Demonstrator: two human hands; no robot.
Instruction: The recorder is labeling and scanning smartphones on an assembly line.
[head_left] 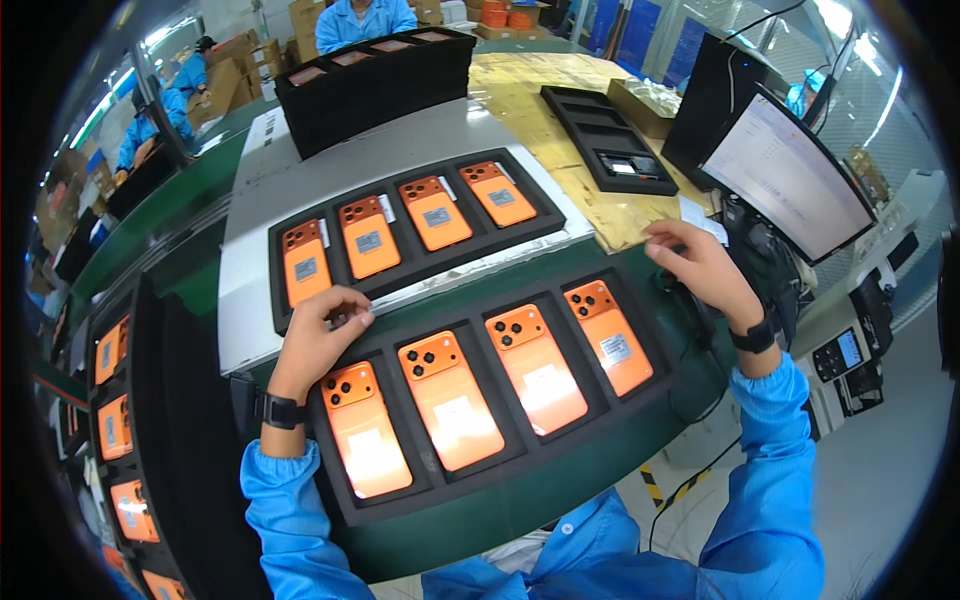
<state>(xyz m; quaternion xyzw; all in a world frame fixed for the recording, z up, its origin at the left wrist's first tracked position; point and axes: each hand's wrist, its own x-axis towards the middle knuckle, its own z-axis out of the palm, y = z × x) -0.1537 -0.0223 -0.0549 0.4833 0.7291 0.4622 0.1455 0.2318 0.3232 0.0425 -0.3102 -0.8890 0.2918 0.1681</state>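
Note:
Four-slot black foam tray (470,345) lies on the green bench before me, each slot holding an orange phone (455,415) with its camera side up. At the tray's far left corner is my left hand (325,328), fingers loosely bent and nothing seen in them. My right hand (700,270) hovers beyond the tray's right end, thumb and forefinger apart, holding nothing visible. A dark object with a cable (690,305) lies below it, partly hidden. A second black tray (400,270) with orange phones (436,212) rests on the white platform behind; those phones carry grey labels.
A stack of black trays (385,90) stands at the platform's back. To the right are a partly filled black tray (605,135), a monitor (790,170) and a device with a small screen (845,350). More phones (115,425) stand along the left. Other people in blue work beyond.

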